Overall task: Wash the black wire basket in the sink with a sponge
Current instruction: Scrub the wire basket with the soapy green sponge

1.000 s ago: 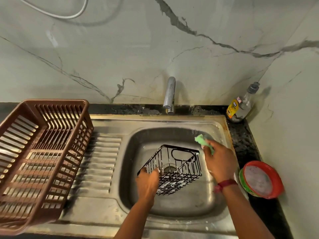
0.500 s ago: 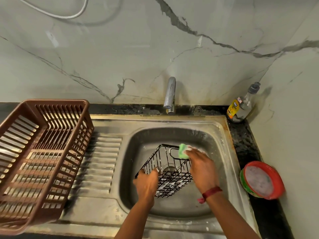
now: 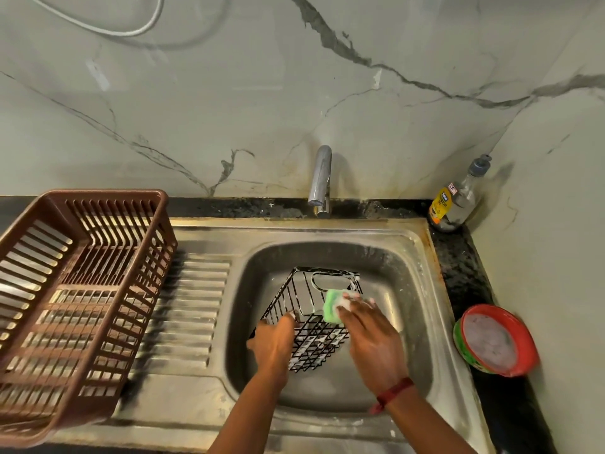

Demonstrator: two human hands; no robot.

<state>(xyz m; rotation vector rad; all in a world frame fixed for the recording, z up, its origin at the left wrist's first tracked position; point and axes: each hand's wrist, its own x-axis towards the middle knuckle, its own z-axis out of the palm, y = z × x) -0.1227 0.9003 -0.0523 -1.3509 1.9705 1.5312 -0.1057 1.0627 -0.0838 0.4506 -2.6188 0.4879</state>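
Note:
The black wire basket (image 3: 304,296) lies tilted in the steel sink bowl (image 3: 399,290), with white suds on its wires. My left hand (image 3: 274,344) grips its near left rim. My right hand (image 3: 371,339) holds a soapy green sponge (image 3: 334,306) and presses it on the basket's right side, just below the handle opening. The basket's near right part is hidden behind my hands.
A brown slatted plastic dish rack (image 3: 78,290) stands on the ribbed drainboard (image 3: 193,309) at left. The chrome tap (image 3: 320,180) rises behind the bowl. A dish soap bottle (image 3: 453,201) sits in the back right corner. A red-rimmed tub of cleaning paste (image 3: 496,340) lies on the black counter at right.
My right hand brought the sponge from the bowl's back right onto the basket's rim, then down its right side. The basket shifted slightly left. My left hand kept its grip.

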